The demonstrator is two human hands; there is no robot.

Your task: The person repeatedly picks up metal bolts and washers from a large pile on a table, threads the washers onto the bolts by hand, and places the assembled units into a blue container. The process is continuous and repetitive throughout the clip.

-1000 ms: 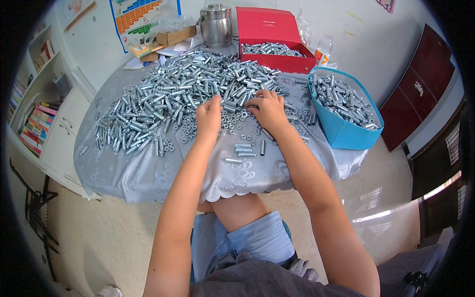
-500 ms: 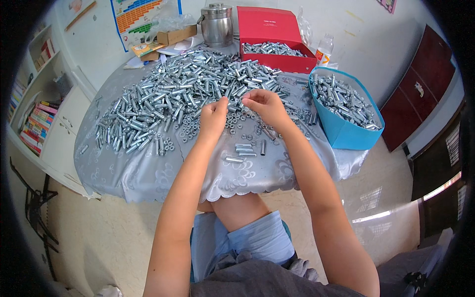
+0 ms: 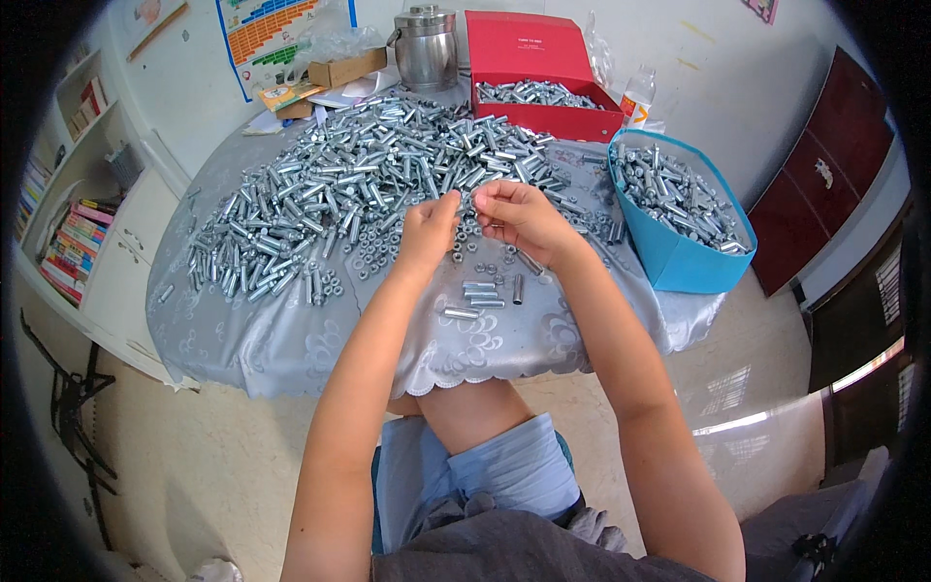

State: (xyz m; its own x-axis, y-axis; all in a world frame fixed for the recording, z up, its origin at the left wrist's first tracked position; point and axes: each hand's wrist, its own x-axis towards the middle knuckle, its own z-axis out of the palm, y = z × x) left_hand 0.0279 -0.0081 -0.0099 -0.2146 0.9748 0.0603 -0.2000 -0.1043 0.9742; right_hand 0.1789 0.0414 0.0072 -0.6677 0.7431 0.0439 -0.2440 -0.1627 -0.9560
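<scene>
A big heap of silver metal anchor bolts or sleeves [image 3: 359, 165] spreads over the table, with loose nuts [image 3: 380, 242] along its near side. Just above the heap's near edge, my left hand [image 3: 430, 233] is closed, thumb up and fingers curled. My right hand [image 3: 529, 221] faces it with thumb and forefinger pinched, the fingertips close to the left thumb. Whatever sits between the fingers is too small and hidden to name. Below the hands, several loose metal sleeves [image 3: 481, 293] lie on the cloth, one of them standing lengthwise toward me.
On the right is a blue fabric bin [image 3: 693, 274] full of similar metal pieces. Behind, a red box [image 3: 558, 118] with a raised lid holds more, beside a plastic bottle [image 3: 637, 95]. A steel pot [image 3: 427, 53] and cardboard box [image 3: 347, 68] stand at the back. Grey tablecloth [image 3: 262, 339] drapes the edge.
My left hand has shifted slightly right, and its thumb now comes nearer my right fingertips. The right hand's fingers have turned a little. The pieces on the table look the same.
</scene>
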